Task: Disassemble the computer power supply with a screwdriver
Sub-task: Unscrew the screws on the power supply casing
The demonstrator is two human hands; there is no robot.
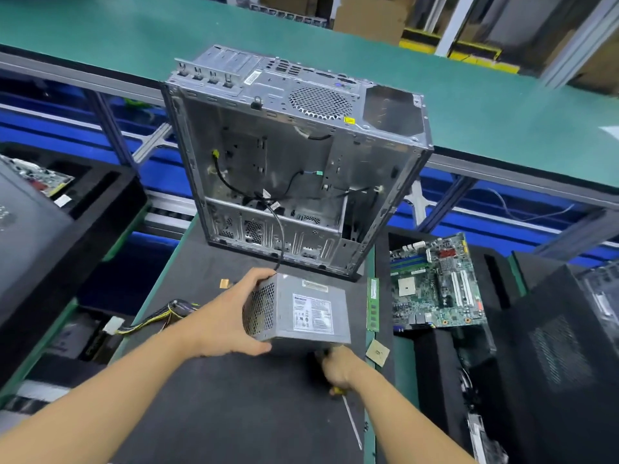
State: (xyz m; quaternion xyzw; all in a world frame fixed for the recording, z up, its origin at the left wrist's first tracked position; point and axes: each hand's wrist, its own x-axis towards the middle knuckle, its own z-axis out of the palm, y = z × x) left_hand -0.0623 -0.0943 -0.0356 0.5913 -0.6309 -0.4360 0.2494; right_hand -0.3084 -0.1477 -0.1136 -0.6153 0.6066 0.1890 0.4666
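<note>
Power supply (301, 309) is gripped at its mesh end by the left hand (221, 316), apparently lifted off the mat (217, 413), just near of the case (284, 155). Screwdriver (351, 420) is clasped in the right hand (338, 366), shaft pointing nearward. Orienting step, judged; next, a cover screw must be located.

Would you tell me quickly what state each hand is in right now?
Left hand: grips the power supply by its mesh end.
Right hand: holds the screwdriver.

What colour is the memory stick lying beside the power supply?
Green. The memory stick shows best in the head view.
</note>
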